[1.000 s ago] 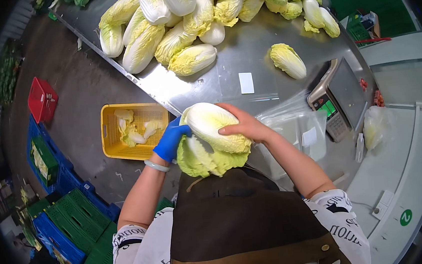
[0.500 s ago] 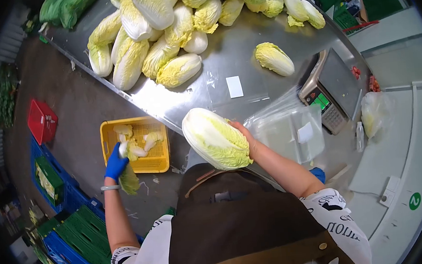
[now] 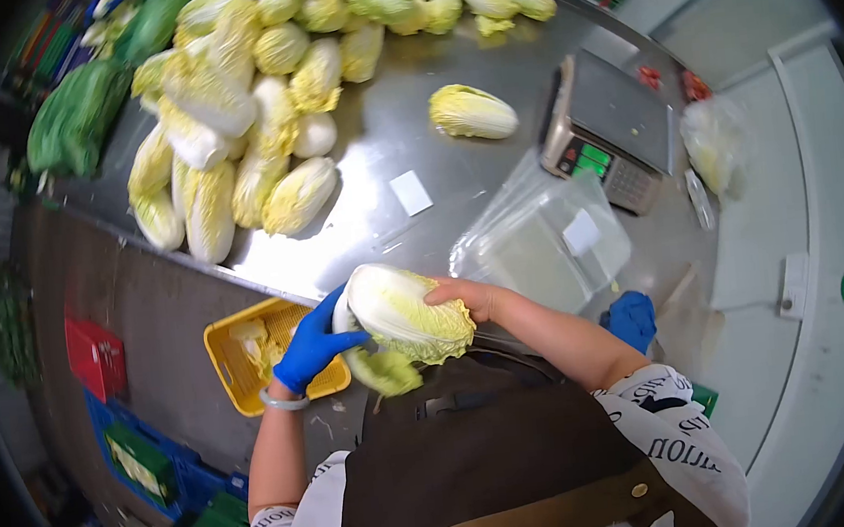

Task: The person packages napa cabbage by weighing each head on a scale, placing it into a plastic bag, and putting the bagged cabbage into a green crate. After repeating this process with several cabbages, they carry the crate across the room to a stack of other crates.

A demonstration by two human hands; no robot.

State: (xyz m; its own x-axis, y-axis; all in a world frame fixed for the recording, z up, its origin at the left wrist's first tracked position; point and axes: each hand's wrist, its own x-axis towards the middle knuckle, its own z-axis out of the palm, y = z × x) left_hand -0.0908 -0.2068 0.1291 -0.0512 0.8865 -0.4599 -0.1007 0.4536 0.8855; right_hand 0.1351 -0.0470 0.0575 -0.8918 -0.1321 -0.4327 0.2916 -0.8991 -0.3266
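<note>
A Chinese cabbage lies tilted in front of my apron, its white base toward the left. My bare right hand grips it at the right, with the thumb over the top. In its blue glove, my left hand is closed on a cabbage leaf at the base end. The leaf's green part hangs below the cabbage. Left of that hand, a yellow basket on the floor holds several loose leaves.
More Chinese cabbages are piled on the steel table, and a single cabbage lies apart. A scale, clear plastic bags and a white card are also on it. A red crate stands at the left.
My left hand has moved from over the yellow basket up and right to the cabbage. The cabbage has come slightly lower in view. The view has turned, shifting the table leftward.
</note>
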